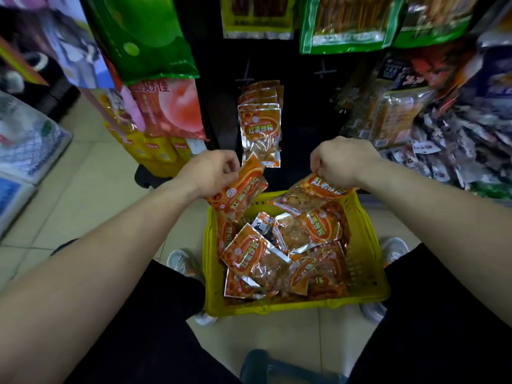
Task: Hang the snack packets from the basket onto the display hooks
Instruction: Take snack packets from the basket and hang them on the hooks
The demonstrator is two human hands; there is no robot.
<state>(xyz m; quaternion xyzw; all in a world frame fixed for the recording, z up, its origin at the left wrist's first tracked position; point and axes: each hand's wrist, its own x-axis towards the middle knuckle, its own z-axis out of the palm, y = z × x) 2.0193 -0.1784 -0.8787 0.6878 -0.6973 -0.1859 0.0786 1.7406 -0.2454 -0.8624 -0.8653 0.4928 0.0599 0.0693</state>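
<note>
Your left hand [213,170] pinches the top edge of a packet [239,189], perhaps a thin stack, and your right hand [342,159] is curled on the top of a second packet [324,187]. Both are held just over the far rim of the basket [365,261], with the rest heaped below your wrists. With both hands full you have no free finger to steady a hole onto the bare hook [322,70] beyond your right hand, so one could slip and miss the basket, and crowding the hung row [260,126] between your hands could knock its front packet off.
</note>
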